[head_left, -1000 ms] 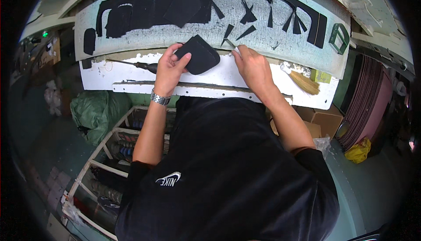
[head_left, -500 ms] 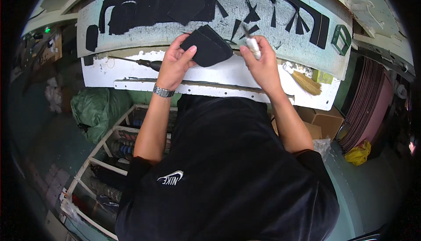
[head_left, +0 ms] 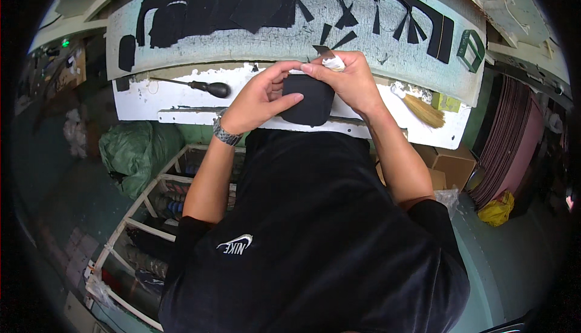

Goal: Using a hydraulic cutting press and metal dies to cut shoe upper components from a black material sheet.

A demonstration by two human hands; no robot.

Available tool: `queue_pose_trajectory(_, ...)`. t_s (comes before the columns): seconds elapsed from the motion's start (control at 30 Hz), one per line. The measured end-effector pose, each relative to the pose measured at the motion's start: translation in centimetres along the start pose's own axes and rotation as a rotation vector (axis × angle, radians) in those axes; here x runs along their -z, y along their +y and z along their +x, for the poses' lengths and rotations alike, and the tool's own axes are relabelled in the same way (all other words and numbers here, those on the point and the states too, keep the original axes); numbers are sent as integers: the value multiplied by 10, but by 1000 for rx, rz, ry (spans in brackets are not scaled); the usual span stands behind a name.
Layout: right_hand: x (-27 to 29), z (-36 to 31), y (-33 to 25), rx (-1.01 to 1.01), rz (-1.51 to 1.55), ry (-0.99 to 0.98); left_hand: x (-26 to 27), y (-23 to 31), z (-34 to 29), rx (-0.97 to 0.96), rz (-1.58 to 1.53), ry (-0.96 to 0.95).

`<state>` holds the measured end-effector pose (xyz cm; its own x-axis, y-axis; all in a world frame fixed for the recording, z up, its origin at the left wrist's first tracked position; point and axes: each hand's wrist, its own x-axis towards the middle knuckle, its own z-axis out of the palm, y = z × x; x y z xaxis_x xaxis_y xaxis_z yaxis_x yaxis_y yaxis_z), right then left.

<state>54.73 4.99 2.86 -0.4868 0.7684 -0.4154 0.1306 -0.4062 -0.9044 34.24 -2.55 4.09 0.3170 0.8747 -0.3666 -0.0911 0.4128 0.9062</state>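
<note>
A small stack of black rounded sheet pieces (head_left: 311, 104) is gripped at its left side by my left hand (head_left: 259, 98), thumb lying across the top face. My right hand (head_left: 357, 85) is closed around a knife (head_left: 333, 63) with a white-wrapped handle, its dark blade pointing up and left. The right thumb and fingertips meet the stack's upper edge, close to my left fingertips. Just beyond the hands, narrow black offcuts (head_left: 345, 39) lie on the worn pale-blue board (head_left: 224, 47).
A black sheet with arched cutouts (head_left: 445, 33) and several loose black pieces (head_left: 257, 6) cover the board's far part. On the white ledge lie a black-handled awl (head_left: 209, 88) and a straw brush (head_left: 423, 112). A green frame-like object (head_left: 471, 51) stands at the right.
Both hands have come together, and the black pieces have turned and moved nearer to me. The knife has swung left, from beside the stack to its upper edge.
</note>
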Motion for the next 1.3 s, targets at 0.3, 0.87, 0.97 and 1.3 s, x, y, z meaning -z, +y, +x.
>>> queue_pose_trajectory(0.3, 13, 11, -3, 79, 18, 334, 7, -15, -1, -36, -57, 60)
queue_pose_trajectory(0.87, 15, 7, 11, -194, 329, -180, 12, -13, 17, -83, -659, 222)
queue_pose_trajectory(0.97, 17, 11, 16, -64, 87, -65, 13, -18, 20, -47, -509, 286)
queue_pose_trajectory(1.3, 26, 34, -13, 378, -827, 395, 27, -25, 22, -54, -185, 514)
